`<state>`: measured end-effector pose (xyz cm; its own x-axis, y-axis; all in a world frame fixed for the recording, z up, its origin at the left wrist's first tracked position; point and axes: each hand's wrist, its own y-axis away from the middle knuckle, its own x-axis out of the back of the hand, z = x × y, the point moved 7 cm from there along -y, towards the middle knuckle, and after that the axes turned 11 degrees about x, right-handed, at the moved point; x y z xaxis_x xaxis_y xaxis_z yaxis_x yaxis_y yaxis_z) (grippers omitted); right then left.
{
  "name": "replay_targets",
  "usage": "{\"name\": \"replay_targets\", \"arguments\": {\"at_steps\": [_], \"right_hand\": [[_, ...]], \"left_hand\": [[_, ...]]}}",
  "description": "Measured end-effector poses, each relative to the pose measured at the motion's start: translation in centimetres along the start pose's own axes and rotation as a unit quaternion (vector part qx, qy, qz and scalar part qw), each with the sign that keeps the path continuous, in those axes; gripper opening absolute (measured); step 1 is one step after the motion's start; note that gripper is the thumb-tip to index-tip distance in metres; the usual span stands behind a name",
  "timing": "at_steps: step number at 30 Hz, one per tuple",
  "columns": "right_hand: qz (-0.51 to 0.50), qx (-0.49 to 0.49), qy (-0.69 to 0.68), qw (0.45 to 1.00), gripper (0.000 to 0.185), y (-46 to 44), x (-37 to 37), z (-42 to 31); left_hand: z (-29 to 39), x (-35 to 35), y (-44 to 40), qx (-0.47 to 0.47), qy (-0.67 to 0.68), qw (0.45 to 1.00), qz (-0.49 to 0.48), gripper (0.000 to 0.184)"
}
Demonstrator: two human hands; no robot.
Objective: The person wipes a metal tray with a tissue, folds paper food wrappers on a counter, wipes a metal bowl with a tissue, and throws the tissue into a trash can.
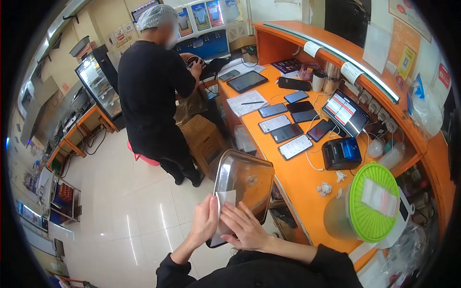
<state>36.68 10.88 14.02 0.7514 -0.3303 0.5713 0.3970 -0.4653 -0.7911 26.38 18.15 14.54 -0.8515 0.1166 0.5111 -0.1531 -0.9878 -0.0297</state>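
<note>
Head view: left fingers pinch white sheet, partly hidden by flattened right fingers.

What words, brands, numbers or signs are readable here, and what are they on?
None reads clearly enough to quote.
Standing tablet: screen text blurred.
Lit phone: too small.
Black printer: marking blurred.
Yellow sign: too small.
Wall posters: too blurred.
Papers: too small.
Clear plastic box: no lettering visible.

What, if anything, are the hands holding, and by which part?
The left hand grips a clear tray by its rim at picture left, where white paper lies; the right hand rests on the paper.
</note>
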Motion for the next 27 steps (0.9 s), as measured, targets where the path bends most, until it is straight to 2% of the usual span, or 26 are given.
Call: {"name": "replay_targets", "arguments": {"at_steps": [1,4,7,10,15,17,18,22,27], "right_hand": [[-0.020,0.002,-0.002,1.000,0.045,0.3,-1.3,0.2],[0.053,0.025,0.078,0.995,0.040,-0.4,-2.7,0.2],[0.115,-0.041,0.054,0.991,0.035,-2.3,-1.8,2.3],[0.202,-0.153,-0.007,0.967,0.036,-3.3,0.0,5.3],[0.148,-0.144,-0.023,0.978,0.049,-3.1,-2.3,3.4],[0.123,-0.155,-0.015,0.980,0.049,-2.5,-2.9,4.2],[0.143,-0.189,-0.040,0.971,0.048,-1.2,-3.3,5.8],[0.075,-0.241,-0.003,0.968,0.047,1.3,-4.2,9.3],[0.116,-0.283,-0.076,0.949,0.049,5.8,-5.3,14.1]], "left_hand": [[0.5,0.3,0.4,0.003,0.009,1.000,-0.002,0.027],[0.9,0.9,1.7,0.001,0.011,1.000,-0.004,0.027],[0.8,1.4,2.7,-0.050,-0.036,0.998,0.002,0.026],[-0.1,1.6,4.2,-0.063,-0.073,0.995,0.005,0.025],[-1.9,1.8,5.1,-0.012,-0.054,0.997,0.048,0.023],[-1.3,2.1,5.5,-0.030,-0.070,0.994,0.078,0.021],[-1.7,2.6,5.7,-0.031,-0.070,0.993,0.086,0.021],[-0.9,3.2,6.2,-0.011,-0.050,0.994,0.099,0.023],[-0.2,4.2,7.2,-0.009,-0.049,0.992,0.115,0.023]]}}
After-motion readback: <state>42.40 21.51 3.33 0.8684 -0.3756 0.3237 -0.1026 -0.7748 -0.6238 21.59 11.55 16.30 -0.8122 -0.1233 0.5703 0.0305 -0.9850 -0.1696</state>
